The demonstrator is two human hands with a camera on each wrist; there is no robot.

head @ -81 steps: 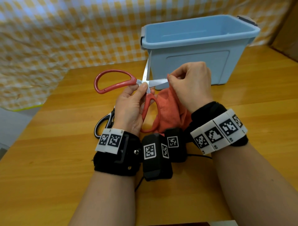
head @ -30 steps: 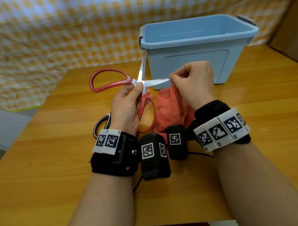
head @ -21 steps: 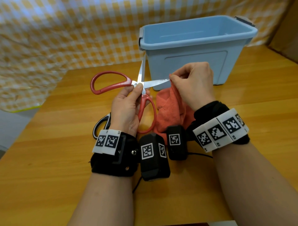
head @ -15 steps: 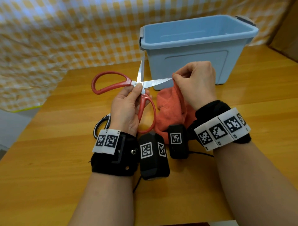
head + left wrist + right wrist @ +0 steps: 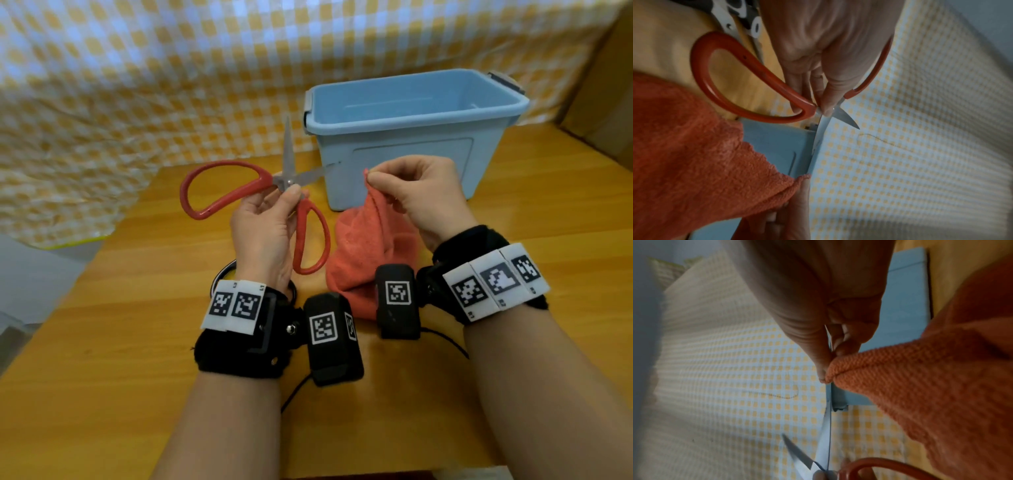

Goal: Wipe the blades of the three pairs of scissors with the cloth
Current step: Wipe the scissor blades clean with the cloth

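Red-handled scissors (image 5: 274, 205) are held spread at the pivot by the left hand (image 5: 263, 236); one blade points right toward the right hand (image 5: 421, 198), which pinches the cloth (image 5: 370, 246), seemingly just off its tip.

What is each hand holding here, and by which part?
Left hand pinches the open red scissors at the pivot; right hand pinches a fold of the orange cloth.

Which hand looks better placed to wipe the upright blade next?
The right hand: it pinches the cloth just off the blade tips, while the left hand grips the red scissors at the pivot, blades open.
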